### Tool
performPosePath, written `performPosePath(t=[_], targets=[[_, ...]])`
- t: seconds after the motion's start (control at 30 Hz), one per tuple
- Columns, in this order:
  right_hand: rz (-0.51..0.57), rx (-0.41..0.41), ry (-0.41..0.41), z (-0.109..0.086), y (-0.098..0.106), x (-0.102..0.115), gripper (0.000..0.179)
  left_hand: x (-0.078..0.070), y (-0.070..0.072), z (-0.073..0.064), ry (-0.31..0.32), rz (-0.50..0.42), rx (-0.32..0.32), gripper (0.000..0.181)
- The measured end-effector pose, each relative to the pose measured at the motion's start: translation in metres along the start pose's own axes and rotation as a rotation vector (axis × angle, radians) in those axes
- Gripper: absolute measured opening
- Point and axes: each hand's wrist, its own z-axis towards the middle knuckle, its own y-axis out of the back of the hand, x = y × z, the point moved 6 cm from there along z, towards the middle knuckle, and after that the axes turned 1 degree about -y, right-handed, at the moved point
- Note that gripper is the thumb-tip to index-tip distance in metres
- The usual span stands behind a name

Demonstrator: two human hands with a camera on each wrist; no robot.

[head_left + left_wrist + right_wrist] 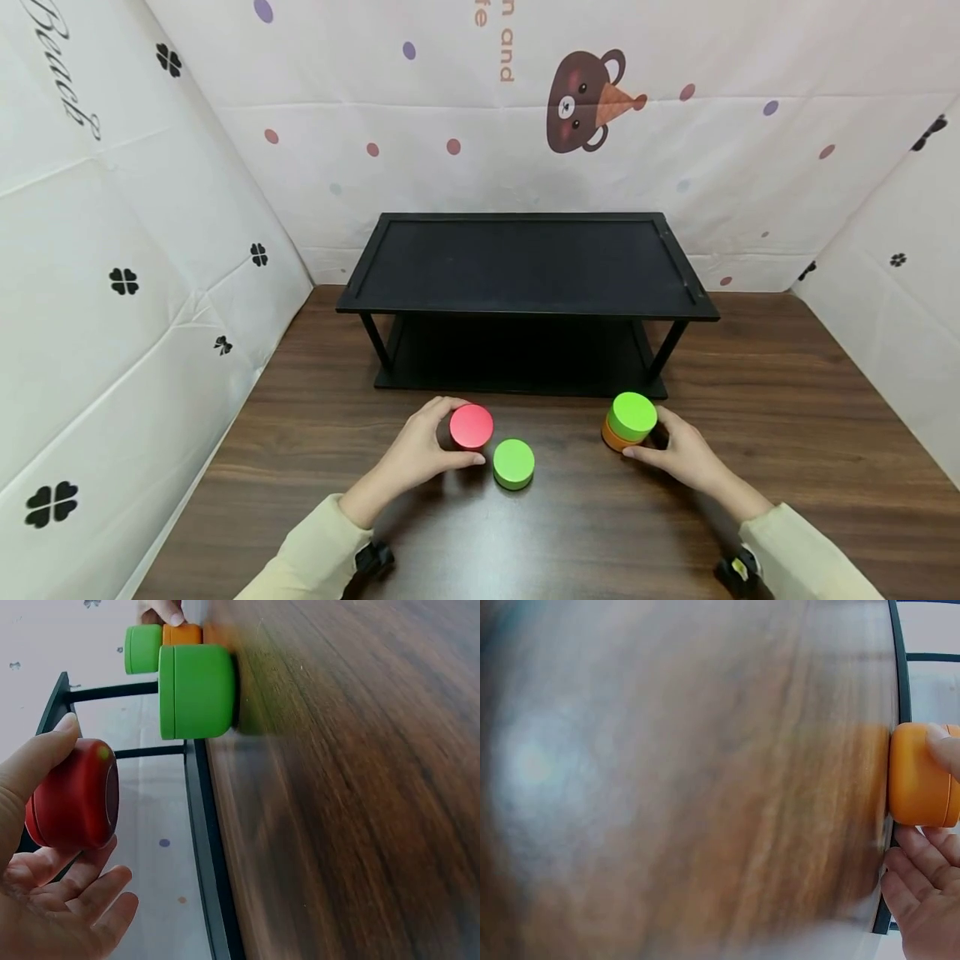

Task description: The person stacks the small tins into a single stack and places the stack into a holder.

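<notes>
My left hand (pixel 420 448) grips a small red round lidded container (pixel 472 426) between thumb and fingers. In the left wrist view a gap shows between the red container (pixel 79 795) and the tabletop. Just to its right, a green container (pixel 513 464) of the same shape stands untouched on the table. Farther right, my right hand (pixel 688 454) holds an orange container (pixel 617 440) by its sides, thumb at the front. Another green container (pixel 632 414) sits on top of the orange one. Only the orange container (pixel 921 776) shows in the right wrist view.
Behind the containers stands a black two-level rack (pixel 517 262), its lower shelf (pixel 517 354) close to the tabletop. The dark wooden table (pixel 300 500) is bordered by printed white cloth (pixel 420 183) at the back and both sides.
</notes>
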Motion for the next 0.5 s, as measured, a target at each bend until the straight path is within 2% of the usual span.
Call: performPosePath(t=[0.2, 0.5], targets=[[-0.001, -0.002, -0.001, -0.0008, 0.0007, 0.0007, 0.062, -0.0032, -0.0021, 0.0026, 0.001, -0.006, -0.010, 0.063], [-0.008, -0.001, 0.000, -0.0001, 0.0000, 0.0001, 0.062, -0.0083, -0.0072, 0.0037, -0.073, 0.008, -0.036, 0.063]])
